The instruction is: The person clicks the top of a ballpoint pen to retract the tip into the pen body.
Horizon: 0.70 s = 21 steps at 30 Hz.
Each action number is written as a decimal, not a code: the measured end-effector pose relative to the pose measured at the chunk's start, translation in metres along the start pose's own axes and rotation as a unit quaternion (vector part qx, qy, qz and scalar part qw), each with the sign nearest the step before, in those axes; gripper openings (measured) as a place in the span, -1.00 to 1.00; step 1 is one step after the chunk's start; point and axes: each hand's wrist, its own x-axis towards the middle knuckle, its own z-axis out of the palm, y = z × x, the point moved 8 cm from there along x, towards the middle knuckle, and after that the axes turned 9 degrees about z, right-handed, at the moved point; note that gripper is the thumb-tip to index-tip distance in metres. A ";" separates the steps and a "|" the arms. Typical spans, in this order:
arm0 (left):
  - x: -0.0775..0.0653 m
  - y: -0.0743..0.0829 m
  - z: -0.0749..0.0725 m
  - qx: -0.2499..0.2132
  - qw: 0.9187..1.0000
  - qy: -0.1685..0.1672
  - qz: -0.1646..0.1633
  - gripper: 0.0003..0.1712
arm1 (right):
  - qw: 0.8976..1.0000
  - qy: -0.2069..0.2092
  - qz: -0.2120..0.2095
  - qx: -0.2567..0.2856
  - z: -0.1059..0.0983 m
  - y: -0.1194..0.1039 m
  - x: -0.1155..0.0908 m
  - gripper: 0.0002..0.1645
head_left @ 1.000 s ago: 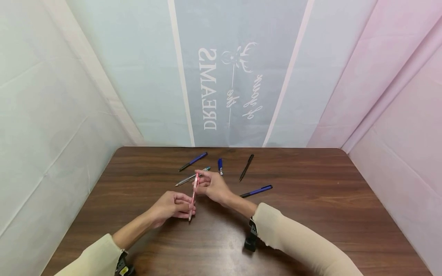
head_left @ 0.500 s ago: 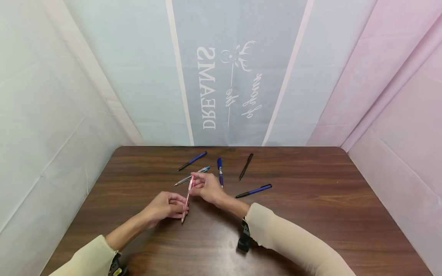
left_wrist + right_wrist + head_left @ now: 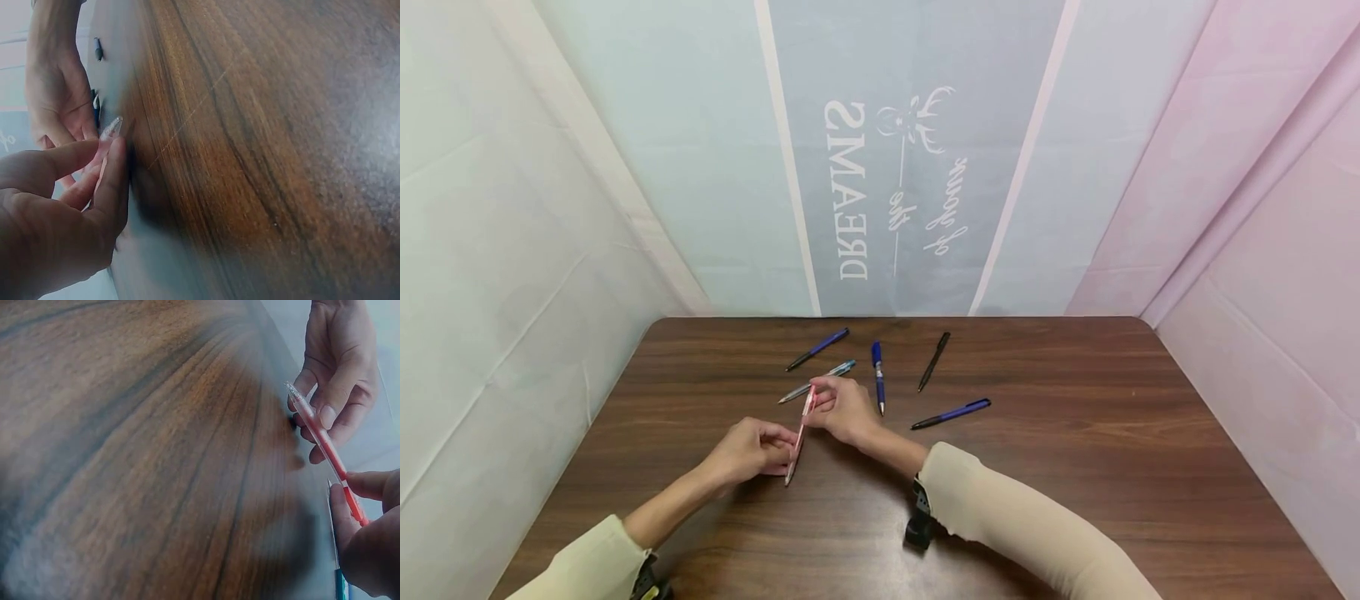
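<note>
Both hands hold one slim red pen [image 3: 798, 442] with a clear barrel, just above the wooden table [image 3: 1075, 467]. My left hand [image 3: 748, 452] pinches it near its clear pointed end [image 3: 113, 127], between thumb and fingers. My right hand [image 3: 846, 412] grips the opposite, redder end; in the right wrist view the thumb presses on the red barrel [image 3: 325, 440]. The pen slants, its tip toward the person. Behind the right hand's fingers lies a clear pen with a teal end [image 3: 842, 368], partly hidden.
A blue pen [image 3: 817, 350] lies at the back left of the table. Near the right hand is a blue pen with a light band [image 3: 878, 375]. Farther right lie a black pen [image 3: 934, 362] and another blue pen [image 3: 951, 414]. Fabric walls [image 3: 745, 167] enclose the table.
Both hands have shifted left with the red pen between them, slightly toward the person. The banded blue pen, partly covered earlier by the right hand, now shows whole. The loose pens have not moved.
</note>
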 end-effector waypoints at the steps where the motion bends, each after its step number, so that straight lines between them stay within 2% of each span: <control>1: -0.001 0.000 0.000 0.002 1.000 0.001 0.000 -0.71 | 1.000 0.000 0.000 -0.001 0.001 0.001 0.000 -0.27; 5: -0.001 0.001 -0.001 0.016 1.000 0.006 0.008 -0.71 | 1.000 -0.001 0.006 0.001 0.004 0.002 0.001 -0.29; 10: 0.000 0.003 -0.003 0.068 0.997 0.015 0.023 -0.71 | 1.000 -0.002 0.010 0.005 0.005 0.003 0.003 -0.37; 13: 0.000 0.005 -0.005 0.133 0.990 0.027 0.034 -0.75 | 1.000 -0.001 0.012 -0.001 0.005 0.003 0.004 -0.39; 16: 0.000 0.005 -0.006 0.177 0.983 0.038 0.034 -0.79 | 1.000 -0.002 0.015 -0.007 0.006 0.003 0.004 -0.40; 21: 0.001 0.003 -0.006 0.178 0.983 0.046 0.015 -0.79 | 1.000 -0.001 0.015 -0.020 0.006 0.003 0.003 -0.43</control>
